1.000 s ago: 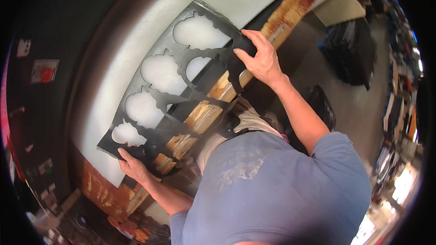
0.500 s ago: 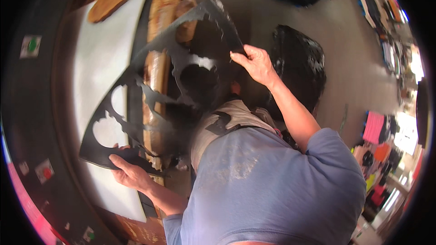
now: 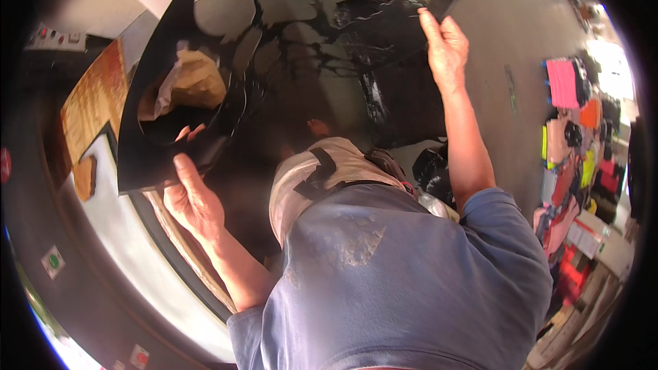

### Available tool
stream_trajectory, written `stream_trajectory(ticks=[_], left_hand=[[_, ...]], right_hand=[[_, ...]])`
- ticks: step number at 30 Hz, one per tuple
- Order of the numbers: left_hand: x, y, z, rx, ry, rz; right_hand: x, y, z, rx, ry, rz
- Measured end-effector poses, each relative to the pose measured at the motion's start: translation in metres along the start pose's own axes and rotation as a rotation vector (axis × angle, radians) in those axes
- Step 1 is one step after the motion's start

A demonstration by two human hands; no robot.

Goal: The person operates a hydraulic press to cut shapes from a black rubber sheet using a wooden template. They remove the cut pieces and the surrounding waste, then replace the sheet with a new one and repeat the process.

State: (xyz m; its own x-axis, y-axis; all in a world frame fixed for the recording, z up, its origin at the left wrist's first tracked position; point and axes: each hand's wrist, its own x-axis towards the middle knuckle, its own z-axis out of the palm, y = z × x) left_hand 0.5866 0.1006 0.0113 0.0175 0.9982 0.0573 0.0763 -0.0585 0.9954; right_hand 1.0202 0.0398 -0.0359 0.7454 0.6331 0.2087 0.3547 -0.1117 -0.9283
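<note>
Over the floor (image 3: 497, 82), the black sheet (image 3: 170, 35) slants its long axis toward upper right; it is thin, with rounded cut-outs. The left hand (image 3: 195, 207) and right hand (image 3: 449, 58) clamp its edges.

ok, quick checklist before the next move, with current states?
1. Left hand holding the black cut-out sheet: ok, gripping its near left corner, thumb on top.
2. Right hand on the sheet: ok, fingertips at its right edge.
3. Sheet webs between the holes untorn: cannot tell, dark and blurred.
4. White board bare: not ok, a brown piece lies at its far end.
5. Floor in front of the legs free: not ok, a black bundle stands ahead, toward the right.
6. Sheet clear of the white board: cannot tell, its corner overlaps the board in this view.
</note>
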Motion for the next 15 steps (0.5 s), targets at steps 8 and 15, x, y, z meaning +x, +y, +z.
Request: stream_trajectory(ticks=[8,15], left_hand=[[0.040,0.035,0.106,-0.285,-0.537,-0.088],[0.060,0.047,0.214,-0.427,-0.824,-0.182]], right_hand=[[0.001,0.013,-0.165,-0.129,0.425,-0.021],[0.054,-0.012,-0.309,-0.138,0.614,-0.180]])
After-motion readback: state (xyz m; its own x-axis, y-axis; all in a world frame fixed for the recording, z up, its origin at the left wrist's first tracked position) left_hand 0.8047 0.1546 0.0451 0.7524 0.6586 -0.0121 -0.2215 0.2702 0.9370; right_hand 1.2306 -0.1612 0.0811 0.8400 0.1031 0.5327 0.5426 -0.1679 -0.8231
